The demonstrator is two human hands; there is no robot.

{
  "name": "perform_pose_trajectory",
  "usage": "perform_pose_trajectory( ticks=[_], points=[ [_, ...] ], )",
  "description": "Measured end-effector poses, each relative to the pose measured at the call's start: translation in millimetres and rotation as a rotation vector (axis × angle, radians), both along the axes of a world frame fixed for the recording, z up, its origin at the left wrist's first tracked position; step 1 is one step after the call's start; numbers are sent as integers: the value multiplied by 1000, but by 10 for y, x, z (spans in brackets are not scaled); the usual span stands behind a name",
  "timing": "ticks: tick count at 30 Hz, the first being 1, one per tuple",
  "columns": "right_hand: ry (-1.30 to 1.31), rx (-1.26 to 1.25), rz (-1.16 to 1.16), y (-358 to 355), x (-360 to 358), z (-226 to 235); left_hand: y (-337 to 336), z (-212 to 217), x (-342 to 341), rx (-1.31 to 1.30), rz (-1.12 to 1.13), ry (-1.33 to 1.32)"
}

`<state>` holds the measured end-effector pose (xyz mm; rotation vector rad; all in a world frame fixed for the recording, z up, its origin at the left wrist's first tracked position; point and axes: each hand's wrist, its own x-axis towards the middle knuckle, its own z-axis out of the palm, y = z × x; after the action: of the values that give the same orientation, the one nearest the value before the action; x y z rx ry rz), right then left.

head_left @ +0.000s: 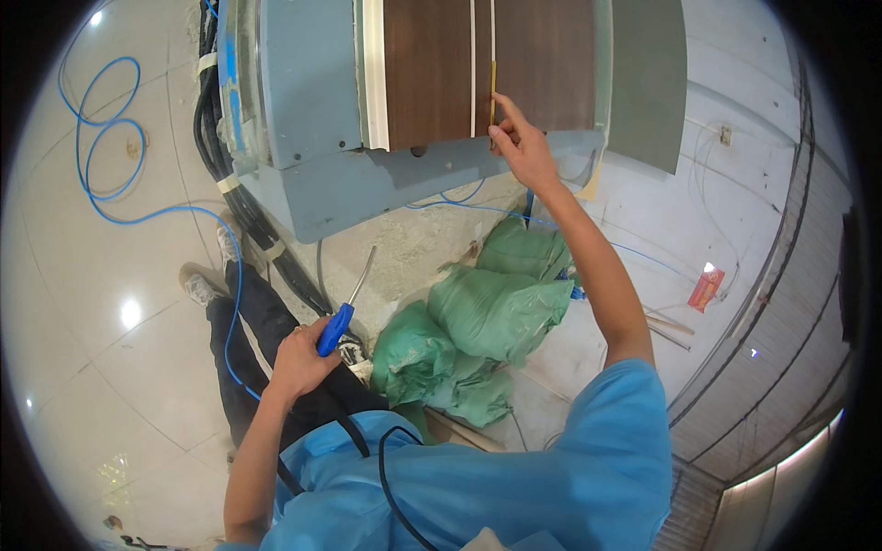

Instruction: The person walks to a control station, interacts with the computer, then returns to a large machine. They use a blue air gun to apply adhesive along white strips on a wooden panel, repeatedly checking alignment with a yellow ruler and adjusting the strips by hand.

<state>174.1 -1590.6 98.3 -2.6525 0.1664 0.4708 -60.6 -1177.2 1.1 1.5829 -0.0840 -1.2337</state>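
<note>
My left hand (301, 360) is closed round the blue handle of a screwdriver (337, 329), its metal shaft slanting up and away from me. Up ahead, my right hand (527, 154) reaches to the near edge of a dark brown wood-look panel (427, 73). Thumb and forefinger pinch the near end of a thin yellow strip (493, 81), which lies along a narrow line on the panel. Beside it runs a white strip (473, 64). The panel rests on a blue-grey metal frame (317, 188).
Green sacks (496, 303) lie on the floor below the frame. Thick black cables (248, 211) run down its left side, and a blue hose (165, 211) loops over the tiles. A red packet (706, 288) lies at right, near a slatted wall (781, 340).
</note>
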Motion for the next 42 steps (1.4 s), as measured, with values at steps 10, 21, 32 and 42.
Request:
perform_pose_trajectory(
  ticks=[10, 21, 32, 42],
  points=[
    [-111, 132, -86, -105, 75, -193, 163, -88, 19, 40, 21, 11],
    [88, 51, 11, -92, 346, -9, 99, -138, -53, -13, 82, -51],
    [153, 92, -75, -104, 458, 31, 83, -244, -80, -34, 81, -37],
    [220, 40, -107, -94, 517, 94, 11, -287, -83, -66, 91, -26]
  ],
)
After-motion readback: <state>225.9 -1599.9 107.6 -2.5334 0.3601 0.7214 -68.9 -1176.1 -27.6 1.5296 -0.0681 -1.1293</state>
